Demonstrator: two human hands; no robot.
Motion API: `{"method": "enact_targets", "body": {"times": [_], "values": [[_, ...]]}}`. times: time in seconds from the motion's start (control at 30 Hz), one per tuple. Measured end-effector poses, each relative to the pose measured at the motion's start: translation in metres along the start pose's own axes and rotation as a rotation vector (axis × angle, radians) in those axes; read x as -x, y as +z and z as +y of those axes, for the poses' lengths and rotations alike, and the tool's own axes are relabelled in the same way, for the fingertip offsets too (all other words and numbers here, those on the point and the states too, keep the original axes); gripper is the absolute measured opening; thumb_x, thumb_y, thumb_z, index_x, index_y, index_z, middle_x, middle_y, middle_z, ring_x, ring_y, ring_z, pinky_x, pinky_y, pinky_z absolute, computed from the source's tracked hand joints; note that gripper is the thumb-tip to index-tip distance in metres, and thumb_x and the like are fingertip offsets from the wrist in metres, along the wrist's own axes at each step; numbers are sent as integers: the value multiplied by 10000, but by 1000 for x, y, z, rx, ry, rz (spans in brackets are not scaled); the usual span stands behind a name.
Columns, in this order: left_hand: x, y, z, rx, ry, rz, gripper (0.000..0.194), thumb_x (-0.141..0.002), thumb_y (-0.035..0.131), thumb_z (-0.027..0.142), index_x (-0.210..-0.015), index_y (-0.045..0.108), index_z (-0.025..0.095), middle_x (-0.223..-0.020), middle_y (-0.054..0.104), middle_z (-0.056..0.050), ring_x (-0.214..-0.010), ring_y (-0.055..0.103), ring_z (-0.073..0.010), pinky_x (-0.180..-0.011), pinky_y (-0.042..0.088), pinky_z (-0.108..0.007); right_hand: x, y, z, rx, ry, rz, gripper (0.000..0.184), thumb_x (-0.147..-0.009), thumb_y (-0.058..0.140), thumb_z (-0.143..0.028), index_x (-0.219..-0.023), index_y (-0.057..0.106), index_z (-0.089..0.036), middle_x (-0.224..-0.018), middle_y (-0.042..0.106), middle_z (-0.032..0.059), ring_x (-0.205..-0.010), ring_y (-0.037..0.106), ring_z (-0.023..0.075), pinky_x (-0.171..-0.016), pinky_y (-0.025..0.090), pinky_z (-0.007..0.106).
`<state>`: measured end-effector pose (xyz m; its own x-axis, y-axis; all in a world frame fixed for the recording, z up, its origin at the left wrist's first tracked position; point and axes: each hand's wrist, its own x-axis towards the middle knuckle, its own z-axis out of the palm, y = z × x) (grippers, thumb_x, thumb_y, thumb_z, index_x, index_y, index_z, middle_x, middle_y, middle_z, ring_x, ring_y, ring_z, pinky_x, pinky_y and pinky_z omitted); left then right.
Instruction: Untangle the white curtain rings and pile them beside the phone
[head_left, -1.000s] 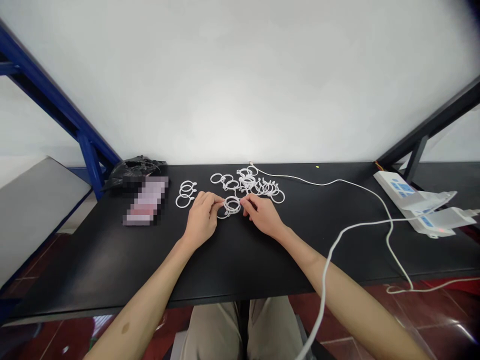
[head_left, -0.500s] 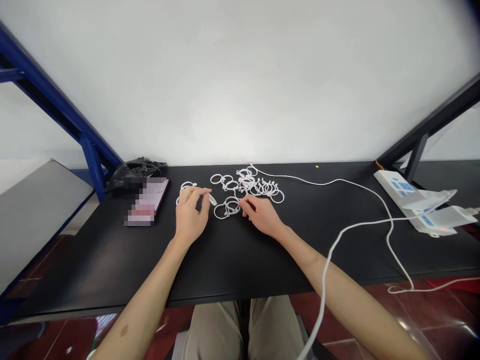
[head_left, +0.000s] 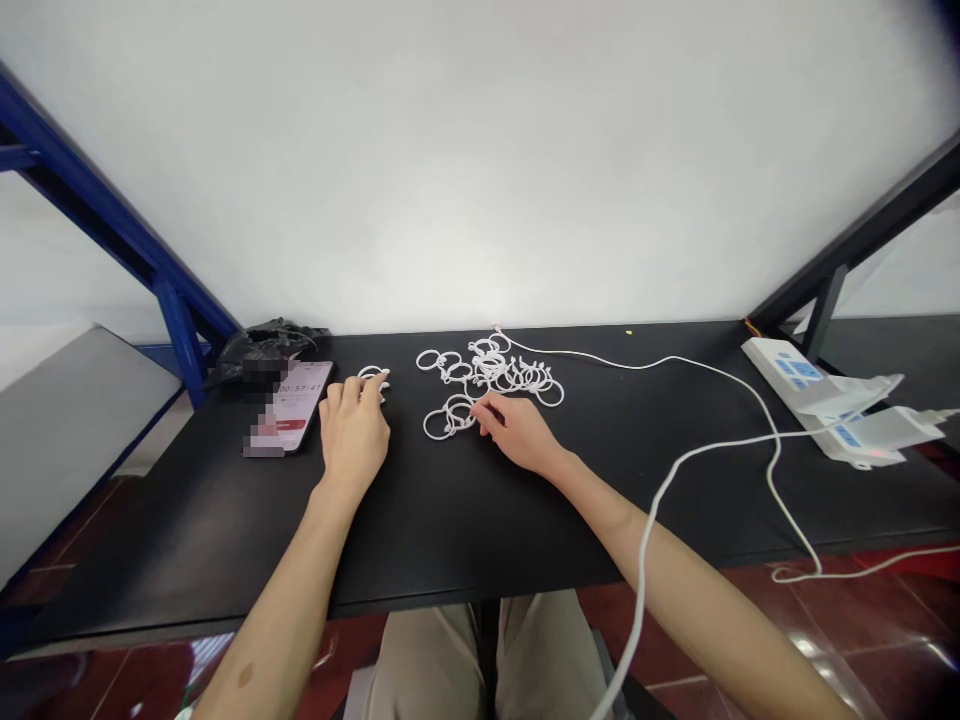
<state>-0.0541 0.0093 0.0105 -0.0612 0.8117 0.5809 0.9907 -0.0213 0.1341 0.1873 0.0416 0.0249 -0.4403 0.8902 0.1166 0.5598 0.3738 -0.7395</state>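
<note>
My left hand [head_left: 354, 425] rests palm down at the left, with its fingers bent and the tips at a few white curtain rings [head_left: 369, 371]. White bits of a ring show by its index finger; the thumb side is mostly hidden. Around the middle, my right hand [head_left: 517, 430] has thumb and fingers pinched together at the edge of a small group of white curtain rings [head_left: 439, 425]. Its grip on a ring is partly covered by the fingers. Just behind it lies a larger pile of white curtain rings [head_left: 491, 365], each with a small eyelet.
A phone [head_left: 300, 400] with a running timer lies left of my left hand, in front of a black plastic bag [head_left: 262, 345]. At the right are a white power strip [head_left: 787, 375] and a white cable [head_left: 675, 358], which crosses over my right forearm. A wall stands behind the black table [head_left: 450, 540].
My left hand has moved left, away from the middle, carrying the white ring that showed between its thumb and fingers. My right hand has stayed about where it was. The view has shifted slightly.
</note>
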Motion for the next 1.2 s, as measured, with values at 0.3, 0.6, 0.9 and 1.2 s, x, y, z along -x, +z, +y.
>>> {"method": "enact_targets", "body": {"times": [0.3,0.6,0.9,1.2], "values": [[0,12,1,-51,-173,-309,655,-953,434,445,-1475,402,50,-1541,365,-251,-1404,340,-427,-1110,347,-544,0,0,-1,44,-12,-10,296,-993,471,-356,-790,620,-199,-691,685,-30,-570,536,97,-634,353,239],[-20,34,-11,-23,-231,-437,739,-962,304,547,-1539,312,86,-1626,235,-168,-1482,245,-382,-1201,212,-543,0,0,-1,67,-19,-26,282,-988,477,-334,-789,623,-199,-703,688,-28,-578,540,99,-632,352,241],[-33,48,-19,7,-218,-263,749,-932,394,549,-1483,386,42,-1568,334,-242,-1446,297,-424,-1156,288,-555,1,1,1,88,-46,-2,194,-977,502,-341,-991,642,-207,-776,696,-16,-660,595,121,-674,412,256],[-9,20,14,214,192,16,373,-973,478,352,-1250,589,128,-1250,605,-166,-1198,520,-310,-1045,425,-465,2,5,10,317,-221,-59,179,-935,601,-315,-1080,649,-223,-1044,641,38,-850,641,150,-722,456,271]]}}
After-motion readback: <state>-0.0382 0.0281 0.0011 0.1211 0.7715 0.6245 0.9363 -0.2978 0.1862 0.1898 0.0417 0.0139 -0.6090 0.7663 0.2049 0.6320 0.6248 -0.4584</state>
